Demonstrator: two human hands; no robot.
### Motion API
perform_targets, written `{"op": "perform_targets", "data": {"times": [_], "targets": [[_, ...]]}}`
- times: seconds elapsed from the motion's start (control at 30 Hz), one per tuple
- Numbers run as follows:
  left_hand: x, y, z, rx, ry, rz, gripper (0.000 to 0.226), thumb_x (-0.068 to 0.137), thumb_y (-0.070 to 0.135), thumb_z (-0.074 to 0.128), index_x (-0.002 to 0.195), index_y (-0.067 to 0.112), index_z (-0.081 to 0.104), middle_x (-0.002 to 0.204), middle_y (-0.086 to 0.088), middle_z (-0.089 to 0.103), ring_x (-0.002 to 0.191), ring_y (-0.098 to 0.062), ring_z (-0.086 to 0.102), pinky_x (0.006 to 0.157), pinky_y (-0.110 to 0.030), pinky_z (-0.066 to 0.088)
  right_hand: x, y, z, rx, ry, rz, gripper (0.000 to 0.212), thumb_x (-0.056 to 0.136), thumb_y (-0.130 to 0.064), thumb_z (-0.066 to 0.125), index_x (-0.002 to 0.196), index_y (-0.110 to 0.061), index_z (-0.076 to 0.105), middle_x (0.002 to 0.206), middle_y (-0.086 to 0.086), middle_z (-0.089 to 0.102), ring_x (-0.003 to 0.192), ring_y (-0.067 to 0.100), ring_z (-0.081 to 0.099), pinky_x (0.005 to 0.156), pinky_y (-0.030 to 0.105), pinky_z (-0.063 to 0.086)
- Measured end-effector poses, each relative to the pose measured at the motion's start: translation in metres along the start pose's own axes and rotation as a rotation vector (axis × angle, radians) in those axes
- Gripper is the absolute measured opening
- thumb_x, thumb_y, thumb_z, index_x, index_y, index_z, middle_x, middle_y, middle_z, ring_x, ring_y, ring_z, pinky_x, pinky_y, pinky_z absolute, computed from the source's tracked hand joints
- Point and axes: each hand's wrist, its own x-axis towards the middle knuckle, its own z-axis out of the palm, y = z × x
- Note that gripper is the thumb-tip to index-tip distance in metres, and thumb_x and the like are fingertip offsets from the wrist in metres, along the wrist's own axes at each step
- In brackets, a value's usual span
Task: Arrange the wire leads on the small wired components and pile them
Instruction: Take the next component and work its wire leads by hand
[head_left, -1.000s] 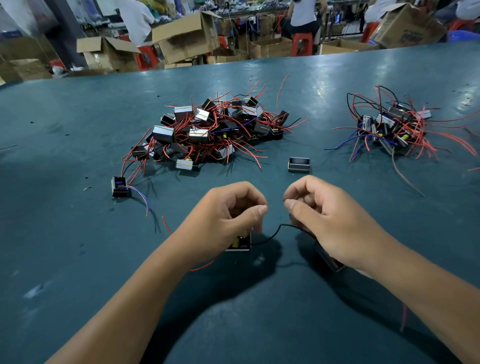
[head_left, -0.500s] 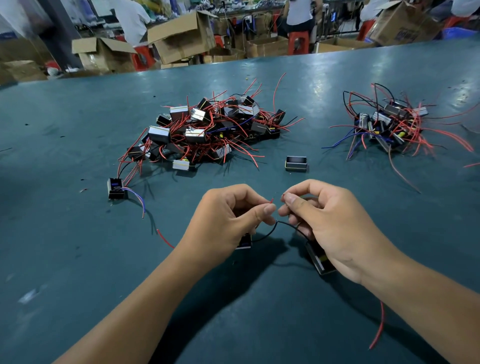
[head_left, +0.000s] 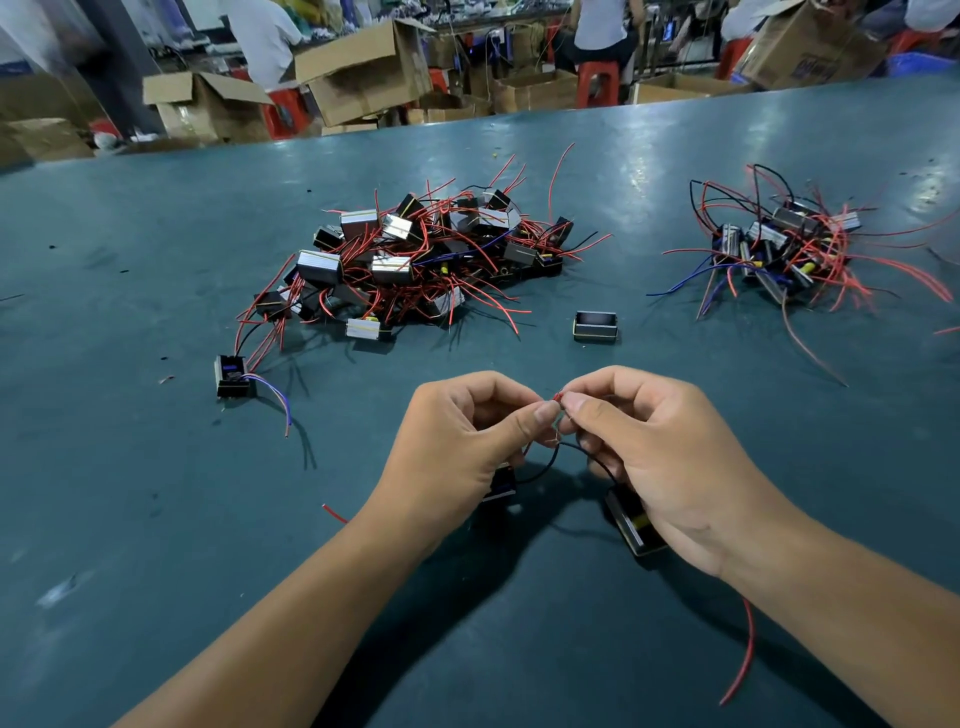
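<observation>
Cardboard boxes (head_left: 363, 67) and red stools (head_left: 597, 85) crowd the far side of the workshop, where seated people work beyond the edge of a wide teal worktop (head_left: 130, 493). On it, far and left of centre, lies a large heap of wired components (head_left: 415, 260) with red leads sticking out every way; a smaller heap (head_left: 789, 249) sits far right, well apart from the first. A lone component without visible leads (head_left: 596, 326) rests between the heaps, and another with blue and red leads (head_left: 234, 375) lies near the large heap's left end.

Near the middle, the left hand (head_left: 457, 447) and right hand (head_left: 660, 452) meet fingertip to fingertip. Each grip is closed in a pinch on the red lead ends (head_left: 558, 397), thumb against forefinger. A black lead (head_left: 550, 460) loops below between the hands. One component (head_left: 501, 483) hangs just under the left hand, and a second (head_left: 631, 519) lies under the right palm, touching the worktop. A long red lead (head_left: 748, 654) trails near the right forearm.

The step in hand looks like joining or straightening lead ends. To do it well, the pinch should stay close to the tips so the thin wire does not buckle, and the pull should be gentle so no lead tears from its component. The loose black loop could snag a finger; keeping it below the hands helps. Which heap is the finished one cannot be told for certain.
</observation>
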Motion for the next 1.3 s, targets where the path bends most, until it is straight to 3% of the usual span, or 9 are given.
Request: {"op": "perform_targets", "data": {"times": [0.47,0.57,0.77,0.97,1.1,1.3], "targets": [[0.0,0.001,-0.002,-0.052,-0.022,-0.009,0.029,0.071,0.026,0.082,0.084,0.008,0.063,0.067,-0.004,0.072,0.056,-0.013,0.06,0.056,-0.02,0.051,0.0,0.001,-0.002,-0.018,-0.048,-0.012,0.008,0.086,-0.012,0.07,0.079,-0.01,0.074,0.071,0.008,0.066,0.059,0.01,0.048,0.049,0.018,0.038],[0.0,0.002,-0.003,-0.045,-0.035,-0.01,0.029,0.072,0.026,0.081,0.084,0.008,0.062,0.068,-0.006,0.072,0.056,-0.013,0.062,0.055,-0.02,0.051,0.0,0.0,-0.002,-0.021,-0.067,-0.017,0.01,0.086,-0.011,0.07,0.077,-0.011,0.073,0.066,0.003,0.064,0.056,0.008,0.048,0.048,0.017,0.038],[0.0,0.0,-0.005,-0.005,-0.068,0.009,0.029,0.073,0.032,0.082,0.082,0.013,0.064,0.071,-0.007,0.074,0.066,-0.026,0.062,0.059,-0.027,0.051,0.001,0.0,-0.003,-0.155,-0.096,-0.06,0.012,0.089,-0.016,0.066,0.078,-0.013,0.071,0.066,0.005,0.062,0.055,0.013,0.042,0.048,0.023,0.034],[0.002,0.003,-0.008,-0.002,-0.109,-0.004,0.021,0.07,0.037,0.083,0.079,0.024,0.068,0.069,-0.005,0.073,0.062,-0.017,0.062,0.058,-0.024,0.052,0.004,-0.002,-0.009,-0.196,-0.207,-0.097,0.012,0.092,-0.017,0.066,0.082,-0.015,0.07,0.063,-0.004,0.06,0.053,0.011,0.039,0.046,0.018,0.031],[0.003,0.002,-0.009,0.008,-0.12,-0.005,0.022,0.074,0.029,0.08,0.081,0.015,0.064,0.068,-0.004,0.072,0.06,-0.015,0.061,0.057,-0.02,0.051,0.006,-0.002,-0.011,-0.241,-0.225,-0.177,0.009,0.092,-0.013,0.067,0.083,-0.014,0.071,0.065,-0.008,0.064,0.054,0.0,0.049,0.05,0.01,0.036],[0.004,0.002,-0.009,0.014,-0.141,0.008,0.023,0.076,0.025,0.079,0.083,0.011,0.062,0.067,-0.002,0.071,0.057,-0.011,0.06,0.056,-0.018,0.049,0.007,0.001,-0.01,-0.25,-0.207,-0.214,0.01,0.092,-0.008,0.066,0.083,-0.011,0.071,0.064,-0.009,0.065,0.052,-0.003,0.052,0.051,0.006,0.037]]}}
